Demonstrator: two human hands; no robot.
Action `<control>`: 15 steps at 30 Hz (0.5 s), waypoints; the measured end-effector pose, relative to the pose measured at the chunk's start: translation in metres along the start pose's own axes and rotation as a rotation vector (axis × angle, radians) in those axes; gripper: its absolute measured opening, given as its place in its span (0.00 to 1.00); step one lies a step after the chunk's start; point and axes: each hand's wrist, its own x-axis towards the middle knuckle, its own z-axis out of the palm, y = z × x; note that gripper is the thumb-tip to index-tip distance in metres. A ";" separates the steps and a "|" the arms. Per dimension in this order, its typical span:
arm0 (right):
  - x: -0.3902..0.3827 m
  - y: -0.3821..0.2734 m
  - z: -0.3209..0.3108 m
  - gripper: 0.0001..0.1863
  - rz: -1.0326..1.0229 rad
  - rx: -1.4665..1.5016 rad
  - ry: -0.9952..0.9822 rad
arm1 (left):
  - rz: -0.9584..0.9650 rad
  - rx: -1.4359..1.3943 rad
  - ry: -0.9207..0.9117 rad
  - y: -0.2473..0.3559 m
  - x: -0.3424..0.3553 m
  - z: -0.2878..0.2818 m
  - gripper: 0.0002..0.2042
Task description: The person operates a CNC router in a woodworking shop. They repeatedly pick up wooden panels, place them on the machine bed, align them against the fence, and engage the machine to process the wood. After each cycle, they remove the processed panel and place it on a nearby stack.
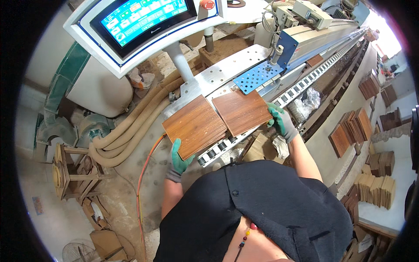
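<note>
Two square brown wood-grain boards lie side by side at the near end of the machine's feed track (220, 148). My left hand (181, 162), in a green and grey glove, grips the near left corner of the left board (196, 124). Whether other boards lie under that one I cannot tell. On the other side, my right hand (282, 123), gloved the same way, is closed on the right end of the right board (242, 112). The far edge of this board meets a blue perforated plate (258, 77). Parts of the fingers on both hands are hidden by the boards.
A control screen (148, 19) with a red stop button (207, 5) stands at the upper left. Ribbed hoses (131, 131) and an orange cable (142, 183) run on the left. Stacked boards (350, 131) line the right side. Crumpled clear plastic (307, 102) lies beside the track.
</note>
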 end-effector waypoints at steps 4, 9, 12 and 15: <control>0.051 0.002 -0.017 0.17 -0.042 -0.065 0.150 | 0.160 0.149 0.023 0.011 0.003 -0.001 0.38; 0.071 0.007 -0.004 0.21 -0.136 -0.076 0.100 | 0.038 0.140 0.000 0.003 0.007 0.000 0.38; 0.040 0.008 0.022 0.23 -0.449 -0.702 0.224 | -0.211 -0.340 0.085 -0.007 0.007 0.007 0.38; 0.009 0.017 0.067 0.25 -0.830 -1.237 0.177 | -0.271 -0.408 0.116 -0.020 0.007 0.013 0.41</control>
